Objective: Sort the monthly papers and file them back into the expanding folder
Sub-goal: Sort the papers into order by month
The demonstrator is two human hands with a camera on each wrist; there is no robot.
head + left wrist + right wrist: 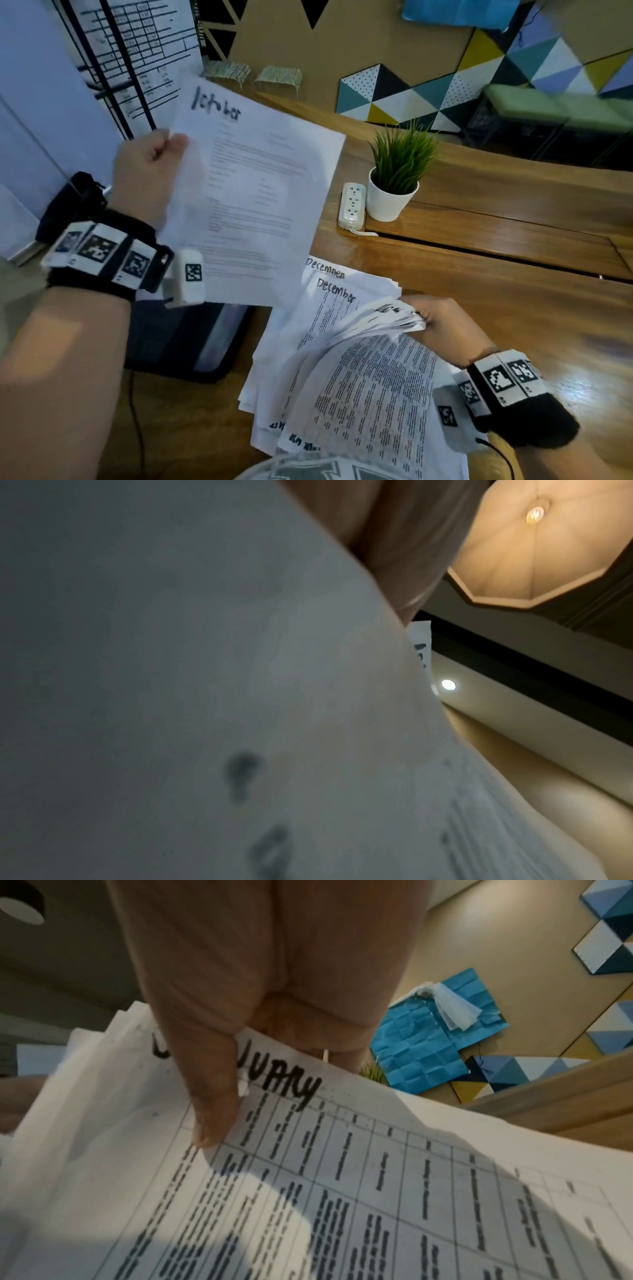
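Note:
My left hand (161,150) pinches the edge of a white sheet headed "October" (253,192) and holds it up above the table's left end; that sheet (205,696) fills the left wrist view. My right hand (442,322) grips the lifted top edges of several printed sheets (370,387) from the stack, thumb (212,1096) pressed on a page with a handwritten month heading. Under them lie pages headed "December" (334,294). The dark expanding folder (191,342) stands open below the October sheet, partly hidden by it.
A white pot with a green plant (394,185) and a white power strip (352,209) stand on the wooden table (513,308) behind the stack. A black cable (135,421) runs over the table's near left part. Patterned wall panels (445,89) are at the back.

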